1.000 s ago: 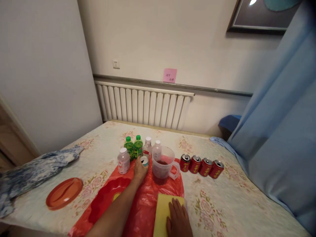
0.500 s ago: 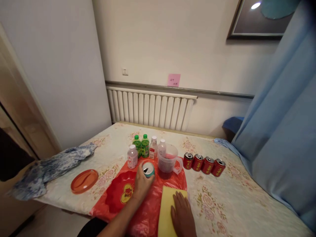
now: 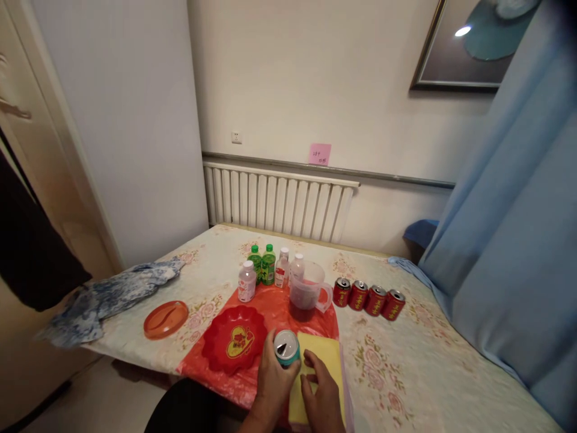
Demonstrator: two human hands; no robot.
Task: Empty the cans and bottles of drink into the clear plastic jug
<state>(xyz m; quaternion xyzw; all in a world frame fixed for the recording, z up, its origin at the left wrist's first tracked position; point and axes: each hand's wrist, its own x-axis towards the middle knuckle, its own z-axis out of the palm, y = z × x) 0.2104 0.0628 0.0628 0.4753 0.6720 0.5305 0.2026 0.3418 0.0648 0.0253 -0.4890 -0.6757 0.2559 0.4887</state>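
My left hand [image 3: 273,376] is wrapped round a teal drink can [image 3: 287,347] with an opened silver top, held upright near the table's front edge. Just right of the can is my right hand [image 3: 319,388], its fingers bent and apart with nothing between them. It hovers over or rests on a stack of yellow paper [image 3: 328,355]; contact is hard to make out. To the left lies a red scalloped plate [image 3: 216,343] with a yellow design, on a red plastic sheet [image 3: 198,371]. A clear measuring jug [image 3: 303,294] with a handle stands behind the can.
Several red cans [image 3: 359,296] stand in a row at the right. Behind the plate are a white-capped bottle [image 3: 246,282], two green bottles [image 3: 268,267] and two more white-capped bottles [image 3: 282,270]. An orange lid [image 3: 166,320] and patterned cloth [image 3: 121,300] lie left.
My left hand has brought the teal can nearer and to the right, beside the yellow paper. My right hand has gone from lying flat on the paper to bent fingers by the can.
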